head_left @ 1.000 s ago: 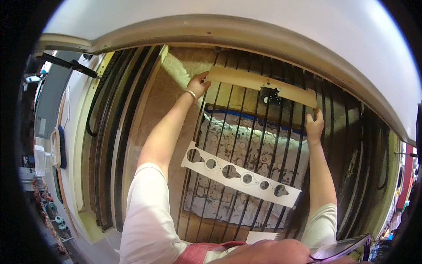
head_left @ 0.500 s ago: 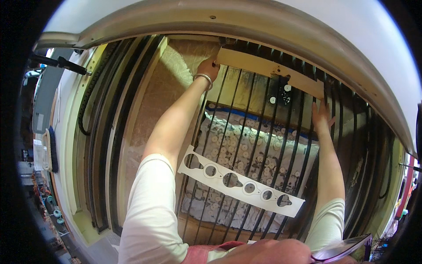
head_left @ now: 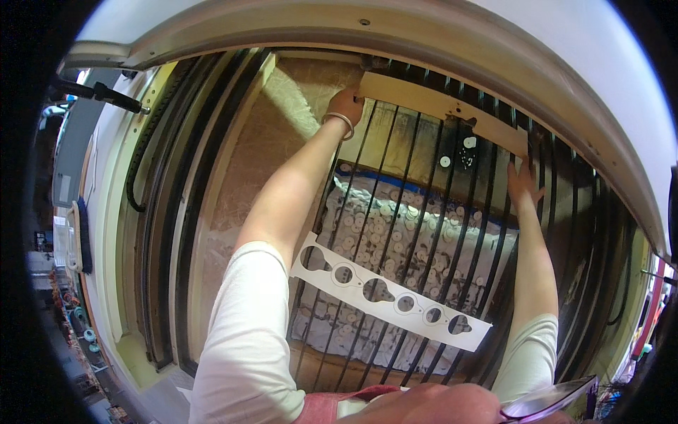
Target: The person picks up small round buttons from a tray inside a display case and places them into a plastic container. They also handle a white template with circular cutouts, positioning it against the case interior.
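My left hand [head_left: 346, 106], with a bracelet on the wrist, grips the left end of a long wooden strip [head_left: 441, 109] held high against a row of black vertical cables [head_left: 424, 233]. At the strip's right end my right hand [head_left: 522, 185] rests just below it with fingers spread on the cables. A small black fitting with white dots [head_left: 462, 152] hangs under the strip's middle. Lower down, a white plate with round holes [head_left: 388, 300] lies slanted across the cables.
Quilted insulation [head_left: 395, 233] with a blue edge shows behind the cables. Black hoses [head_left: 159, 212] run down the left side of a curved cream frame [head_left: 353, 28]. A black tool [head_left: 99, 92] juts out at the upper left.
Both hands and the wooden strip have risen toward the curved frame. My right hand has slid off the strip's end and now lies open just below it.
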A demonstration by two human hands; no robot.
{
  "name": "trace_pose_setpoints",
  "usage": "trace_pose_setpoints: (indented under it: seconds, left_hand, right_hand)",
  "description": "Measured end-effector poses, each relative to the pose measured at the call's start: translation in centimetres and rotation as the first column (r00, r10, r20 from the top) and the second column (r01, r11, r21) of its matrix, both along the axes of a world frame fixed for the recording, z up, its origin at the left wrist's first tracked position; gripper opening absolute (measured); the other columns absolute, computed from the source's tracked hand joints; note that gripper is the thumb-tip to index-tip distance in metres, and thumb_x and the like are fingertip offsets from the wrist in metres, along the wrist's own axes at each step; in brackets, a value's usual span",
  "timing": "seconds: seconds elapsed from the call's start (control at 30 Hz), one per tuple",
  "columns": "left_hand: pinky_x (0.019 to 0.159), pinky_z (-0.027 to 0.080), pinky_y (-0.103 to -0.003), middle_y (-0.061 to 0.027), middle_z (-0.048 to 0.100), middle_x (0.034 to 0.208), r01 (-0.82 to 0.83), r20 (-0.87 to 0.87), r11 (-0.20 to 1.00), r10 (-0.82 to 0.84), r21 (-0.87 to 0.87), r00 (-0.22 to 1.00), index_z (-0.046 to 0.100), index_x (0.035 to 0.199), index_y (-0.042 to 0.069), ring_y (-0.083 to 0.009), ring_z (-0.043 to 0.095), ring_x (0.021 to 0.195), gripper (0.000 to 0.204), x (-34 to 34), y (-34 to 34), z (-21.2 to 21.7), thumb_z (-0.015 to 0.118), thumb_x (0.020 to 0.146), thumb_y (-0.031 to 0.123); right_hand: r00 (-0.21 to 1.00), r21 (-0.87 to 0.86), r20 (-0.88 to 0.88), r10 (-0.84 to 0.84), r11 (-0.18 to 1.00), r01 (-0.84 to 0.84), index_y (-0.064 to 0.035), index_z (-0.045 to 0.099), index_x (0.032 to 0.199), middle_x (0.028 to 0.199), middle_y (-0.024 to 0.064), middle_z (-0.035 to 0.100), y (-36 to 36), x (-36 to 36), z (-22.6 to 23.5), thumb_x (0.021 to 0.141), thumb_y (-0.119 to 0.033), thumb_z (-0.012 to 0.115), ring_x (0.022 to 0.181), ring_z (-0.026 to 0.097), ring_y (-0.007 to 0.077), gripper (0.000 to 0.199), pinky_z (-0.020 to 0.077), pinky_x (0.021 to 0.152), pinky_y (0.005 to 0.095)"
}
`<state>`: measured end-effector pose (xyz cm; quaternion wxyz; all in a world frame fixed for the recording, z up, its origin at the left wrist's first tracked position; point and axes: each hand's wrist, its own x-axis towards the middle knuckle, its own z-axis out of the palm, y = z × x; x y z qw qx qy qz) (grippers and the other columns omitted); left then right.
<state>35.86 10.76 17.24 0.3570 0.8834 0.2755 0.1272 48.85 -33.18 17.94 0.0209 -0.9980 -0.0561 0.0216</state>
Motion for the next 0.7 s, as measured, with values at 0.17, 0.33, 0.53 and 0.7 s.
trace_pose_setpoints:
  seconds: [0.17,0.33,0.53,0.7]
  left_hand:
    - [0.095,0.05,-0.048,-0.0222,0.063,0.126,0.008,-0.101,0.999,-0.004,0.031,0.995,0.059,0.133,0.01,-0.0412,0.059,0.114,0.037,0.4,-0.2,0.6,0.053,0.097,0.018]
    - [0.101,0.048,-0.049,-0.024,0.057,0.135,0.021,-0.026,0.999,-0.022,-0.041,0.999,0.046,0.144,0.008,-0.0421,0.056,0.12,0.051,0.0,-0.9,0.4,0.056,0.094,0.015]
    - [0.1,0.048,-0.046,-0.0303,0.045,0.144,-0.032,0.0,0.999,0.032,-0.013,0.999,0.031,0.15,-0.002,-0.0448,0.054,0.123,0.075,-5.1,1.1,-2.4,0.067,0.089,0.023]
    - [0.093,0.052,-0.039,-0.0221,0.055,0.134,-0.063,0.169,0.968,0.106,-0.242,0.98,0.035,0.149,0.001,-0.0298,0.063,0.11,0.072,-14.7,-2.1,1.4,0.07,0.088,0.016]
  right_hand:
    - [0.999,-0.031,-0.042,-0.031,0.999,0.029,-0.0214,0.018,0.159,0.162,0.0088,0.027,0.2,0.1,0.4,0.1,-0.056,0.04,0.151,0.023,0.0251,0.072,0.0056,0.116,0.0684]
    - [0.998,0.006,-0.005,-0.062,0.998,0.062,-0.0152,0.019,0.159,0.162,0.0099,0.029,-0.3,-1.1,1.6,0.101,-0.054,0.041,0.15,0.024,0.0263,0.073,0.003,0.118,0.0659]
    - [0.98,0.128,0.196,0.022,0.991,-0.048,-0.0083,0.036,0.151,0.147,0.0147,0.049,-2.3,-5.5,4.3,0.1,-0.044,0.051,0.142,0.038,0.0303,0.064,0.0028,0.12,0.0599]
    - [0.91,0.012,0.374,0.18,0.98,-0.199,-0.0072,0.037,0.15,0.144,0.0147,0.051,-9.0,-13.3,6.9,0.097,-0.035,0.057,0.141,0.04,0.0289,0.063,0.0046,0.12,0.0587]
